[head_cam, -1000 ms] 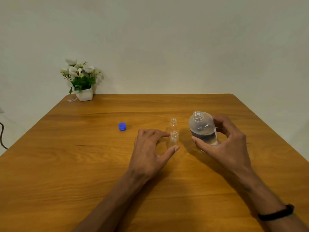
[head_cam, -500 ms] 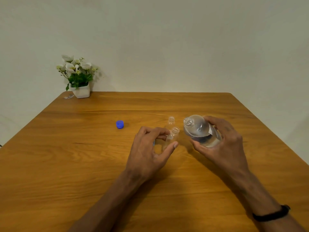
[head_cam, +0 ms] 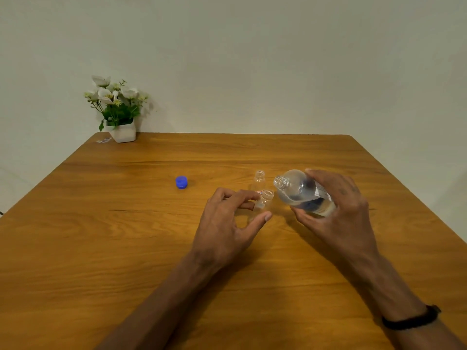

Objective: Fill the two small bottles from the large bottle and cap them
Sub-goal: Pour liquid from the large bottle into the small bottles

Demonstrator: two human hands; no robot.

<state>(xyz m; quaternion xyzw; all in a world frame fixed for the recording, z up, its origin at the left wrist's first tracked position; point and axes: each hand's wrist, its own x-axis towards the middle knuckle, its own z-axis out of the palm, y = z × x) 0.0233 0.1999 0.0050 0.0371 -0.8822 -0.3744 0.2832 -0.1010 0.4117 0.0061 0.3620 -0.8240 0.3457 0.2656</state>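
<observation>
Wooden table [head_cam: 101,248] beneath both forearms. Right hand [head_cam: 338,213] wrapped around large clear plastic bottle [head_cam: 300,192], tipped with open mouth toward the left hand. Left hand [head_cam: 225,223] pinching nearer small clear bottle [head_cam: 265,200] between fingertips and thumb. Second small clear bottle [head_cam: 259,179] upright just beyond. Blue cap [head_cam: 181,182] well left of the left hand.

Table [head_cam: 101,248], plant [head_cam: 118,109] at its far left corner, cap [head_cam: 181,182] left of two small bottles [head_cam: 262,195] (one behind the other), large bottle [head_cam: 300,190] tilted just right of them, held above the table.
</observation>
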